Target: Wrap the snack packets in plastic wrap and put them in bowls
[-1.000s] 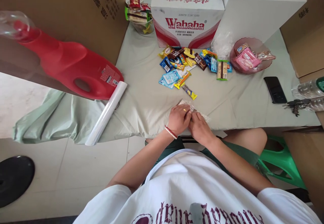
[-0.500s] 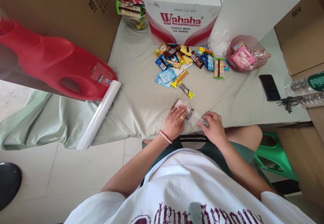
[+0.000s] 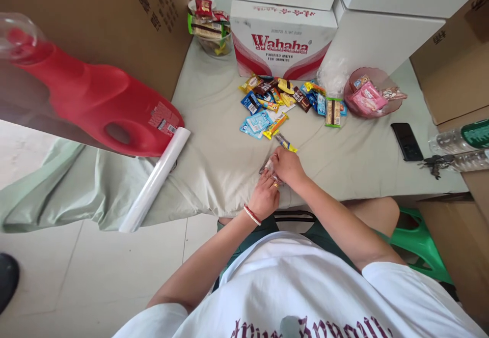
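A small packet in clear plastic film [image 3: 266,165], brown and pale, lies near the table's front edge, mostly hidden under my hands. My left hand [image 3: 265,194], with a ring and a bracelet, holds its near side down with the fingertips. From the right, my right hand [image 3: 289,166] reaches over the packet, its fingers curled and pinching the film against it. Just beyond my right hand lies a small stick-shaped snack with a yellow end [image 3: 286,141]. A pile of wrapped snacks [image 3: 269,105] spreads farther back.
A red jug [image 3: 110,106] and a roll of plastic film [image 3: 155,180] lie at the left. Behind the snacks stands a Wahaba carton [image 3: 282,37]. On the right are a pink bowl [image 3: 353,109], a black phone [image 3: 407,142], keys [image 3: 434,165] and plastic bottles [image 3: 449,139].
My right hand has moved left and away from me, from the loose end of film onto the packet, bringing the film over it. My left hand stays on the packet.
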{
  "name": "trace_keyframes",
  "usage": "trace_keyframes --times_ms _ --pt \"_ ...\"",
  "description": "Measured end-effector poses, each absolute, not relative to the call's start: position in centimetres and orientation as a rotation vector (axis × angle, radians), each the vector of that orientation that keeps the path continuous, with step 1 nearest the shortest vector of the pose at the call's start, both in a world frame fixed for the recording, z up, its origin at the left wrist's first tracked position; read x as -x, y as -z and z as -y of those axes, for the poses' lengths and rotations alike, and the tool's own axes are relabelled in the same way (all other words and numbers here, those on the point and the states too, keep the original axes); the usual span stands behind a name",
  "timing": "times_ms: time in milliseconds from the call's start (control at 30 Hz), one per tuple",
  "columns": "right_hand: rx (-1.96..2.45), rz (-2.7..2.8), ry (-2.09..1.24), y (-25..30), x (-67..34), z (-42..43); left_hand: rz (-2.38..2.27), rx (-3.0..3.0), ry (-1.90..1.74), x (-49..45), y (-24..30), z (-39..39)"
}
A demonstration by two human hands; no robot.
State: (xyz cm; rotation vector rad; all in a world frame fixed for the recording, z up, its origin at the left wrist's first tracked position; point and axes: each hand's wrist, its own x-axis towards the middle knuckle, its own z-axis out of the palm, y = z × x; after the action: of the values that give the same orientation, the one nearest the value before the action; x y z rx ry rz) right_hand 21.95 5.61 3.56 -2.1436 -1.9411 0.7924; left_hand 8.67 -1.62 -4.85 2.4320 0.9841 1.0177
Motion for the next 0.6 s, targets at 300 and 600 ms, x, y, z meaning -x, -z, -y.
trace_keyframes --times_ms 300,600 --pt "1.830 2.319 -0.439 -2.7 -21.6 -0.8 -1.293 -2.046 -1.348 -4.5 3.5 2.9" --pt "1.703 1.730 -0.963 -1.3 -24.4 -1.7 -1.385 -1.586 -1.240 -4.6 0.9 2.6"
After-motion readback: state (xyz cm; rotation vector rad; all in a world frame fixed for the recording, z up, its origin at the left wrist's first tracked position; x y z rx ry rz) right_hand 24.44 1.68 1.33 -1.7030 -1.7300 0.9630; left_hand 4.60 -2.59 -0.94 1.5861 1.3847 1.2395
